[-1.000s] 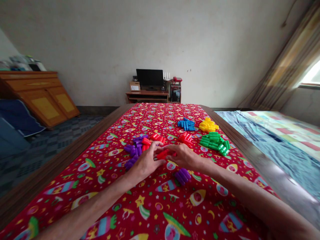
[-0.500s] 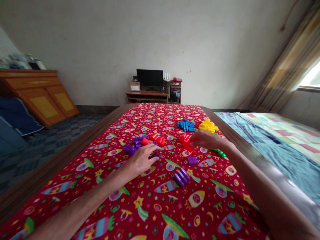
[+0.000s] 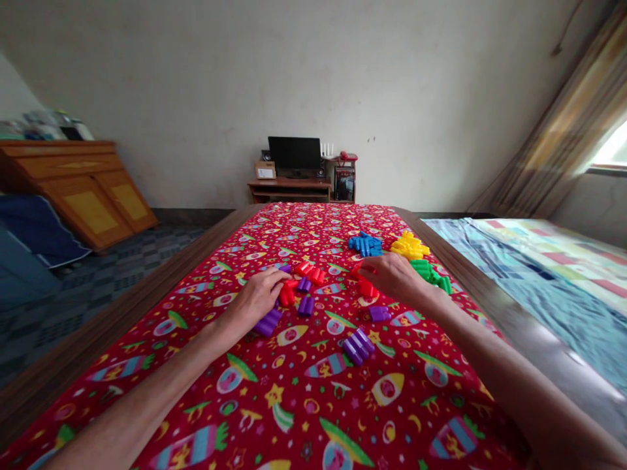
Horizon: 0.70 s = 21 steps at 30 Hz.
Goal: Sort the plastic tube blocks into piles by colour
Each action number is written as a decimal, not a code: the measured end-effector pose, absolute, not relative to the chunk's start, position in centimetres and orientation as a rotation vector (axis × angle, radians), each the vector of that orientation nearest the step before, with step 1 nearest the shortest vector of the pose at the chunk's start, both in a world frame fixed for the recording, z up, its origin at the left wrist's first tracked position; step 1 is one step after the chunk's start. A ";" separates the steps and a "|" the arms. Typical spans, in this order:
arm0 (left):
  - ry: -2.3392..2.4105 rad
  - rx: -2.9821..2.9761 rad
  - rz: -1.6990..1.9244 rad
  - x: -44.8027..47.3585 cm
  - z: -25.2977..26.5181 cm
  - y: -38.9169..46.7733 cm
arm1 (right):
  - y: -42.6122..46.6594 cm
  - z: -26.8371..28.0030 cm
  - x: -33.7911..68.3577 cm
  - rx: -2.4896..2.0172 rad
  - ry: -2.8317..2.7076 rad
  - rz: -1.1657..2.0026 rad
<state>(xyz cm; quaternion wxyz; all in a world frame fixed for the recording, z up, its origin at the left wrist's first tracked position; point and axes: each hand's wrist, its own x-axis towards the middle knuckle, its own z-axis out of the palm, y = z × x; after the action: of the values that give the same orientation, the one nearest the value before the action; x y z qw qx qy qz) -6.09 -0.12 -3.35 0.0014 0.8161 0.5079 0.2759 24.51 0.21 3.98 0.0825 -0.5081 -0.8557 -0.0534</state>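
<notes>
My left hand [image 3: 262, 294] is over the purple and red plastic building blocks left of centre, its fingers curled at a red block [image 3: 288, 294]; the thumb is mostly hidden. A purple block [image 3: 268, 322] lies below this hand, and two small purple blocks [image 3: 305, 306] sit to its right. My right hand [image 3: 392, 273] reaches over the red blocks [image 3: 367, 289] right of centre, with fingers closed at a red one partly covered by them. Another red block [image 3: 310, 273] rests between the hands. Nearer me lie a purple block [image 3: 379, 314] and a larger purple one [image 3: 358, 346].
Blue blocks [image 3: 365, 244], yellow blocks [image 3: 410, 245] and green blocks [image 3: 431, 274] form piles at the right. A red patterned cloth [image 3: 304, 405] covers the wooden table. A bed [image 3: 553, 274] stands to the right, and a desk with a monitor [image 3: 294, 154] beyond.
My left hand has drawn left and its fingers have curled, uncovering small purple blocks. My right hand has shifted slightly left over the red blocks, revealing more of the green pile.
</notes>
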 end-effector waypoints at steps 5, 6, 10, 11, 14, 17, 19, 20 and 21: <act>1.490 2.608 0.881 -5.8 -3.5 -0.1 | -1.2 2.8 22.2 -1.335 -2.688 -0.068; 1.479 2.596 0.897 -5.7 -3.5 -0.1 | -1.3 2.5 21.9 -1.309 -2.704 -0.060; 1.528 2.415 1.061 -5.5 -2.5 -0.4 | -1.4 1.7 21.7 -1.217 -2.734 -0.012; 1.537 2.336 1.113 -5.3 -2.1 -0.5 | -1.3 1.5 21.7 -1.178 -2.712 -0.001; 1.439 2.054 1.230 -4.1 -1.1 -1.3 | -1.3 0.8 21.7 -0.971 -2.578 0.043; 1.252 1.819 1.208 -2.0 -0.7 -2.5 | -1.6 0.1 21.4 -0.771 -2.456 0.133; 1.184 1.738 1.147 -0.9 -0.8 -3.2 | -1.7 -0.1 21.1 -0.739 -2.432 0.199; 1.166 1.727 1.122 -0.5 -0.9 -3.4 | -1.7 -0.1 21.0 -0.757 -2.426 0.222; 1.154 1.745 1.103 -0.4 -1.0 -3.4 | -1.5 0.0 21.1 -0.796 -2.418 0.239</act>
<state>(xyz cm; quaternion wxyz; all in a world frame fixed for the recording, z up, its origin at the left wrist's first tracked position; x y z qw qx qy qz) -0.37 -3.44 -1.03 0.3784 0.6829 0.4517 0.4318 21.09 -1.52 0.01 0.2882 -0.2981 -0.9056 0.0895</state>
